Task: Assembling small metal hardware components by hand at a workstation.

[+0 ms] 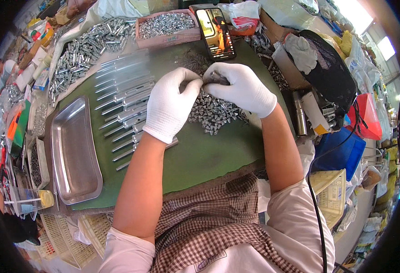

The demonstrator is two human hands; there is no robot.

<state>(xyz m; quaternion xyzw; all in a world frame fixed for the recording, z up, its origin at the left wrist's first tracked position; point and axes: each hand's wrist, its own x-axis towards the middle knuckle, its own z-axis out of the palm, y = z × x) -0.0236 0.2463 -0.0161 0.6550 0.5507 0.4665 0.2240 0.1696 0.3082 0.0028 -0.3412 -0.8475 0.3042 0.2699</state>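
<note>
My left hand (172, 102), in a white knit glove, is closed in a pinch. What its fingertips hold is too small to make out. Right against it, my right hand (245, 88), gloved alike, curls round a few small grey metal pieces. Both hands meet above a pile of small wedge-shaped metal pieces (214, 113) on the green work mat (200, 159). To the left of my left hand, several slim metal rods with thicker sleeves (129, 113) lie side by side in a slanting row.
An empty steel tray (75, 150) sits at the left. Behind are heaped metal bolts (86, 50), a pink box of small metal parts (167, 26) and a lit phone (216, 34). A metal cylinder (299, 113) and a blue bin (341, 148) are at right; a black cable (316, 191) hangs there.
</note>
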